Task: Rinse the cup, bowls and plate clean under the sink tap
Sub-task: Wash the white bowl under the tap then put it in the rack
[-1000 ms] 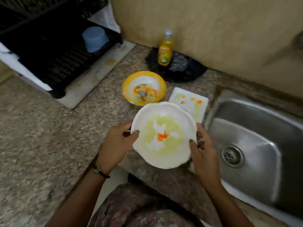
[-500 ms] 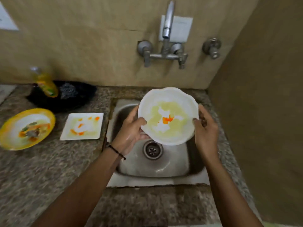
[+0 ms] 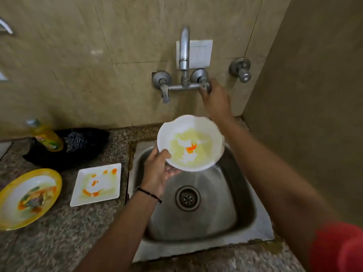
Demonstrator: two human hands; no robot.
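Observation:
A white scalloped bowl [image 3: 190, 142] smeared with yellow and orange residue hangs over the steel sink [image 3: 198, 201]. My left hand [image 3: 160, 169] grips it by the near-left rim, thumb on top and fingers under. My right hand [image 3: 215, 99] is up at the wall tap [image 3: 184, 55], its fingers curled round the right tap handle. No water shows at the spout. On the counter to the left lie a dirty square white plate [image 3: 96, 183] and a yellow-rimmed bowl [image 3: 28, 198] with food scraps.
A yellow dish-soap bottle [image 3: 45, 135] and a steel scrubber [image 3: 75, 141] sit in a black dish [image 3: 59, 154] at the back left. A second valve [image 3: 241, 70] sticks out of the wall to the right. A side wall closes the sink's right.
My right hand has let go of the white bowl and reached up to the right tap handle. My left hand alone now holds the bowl over the sink.

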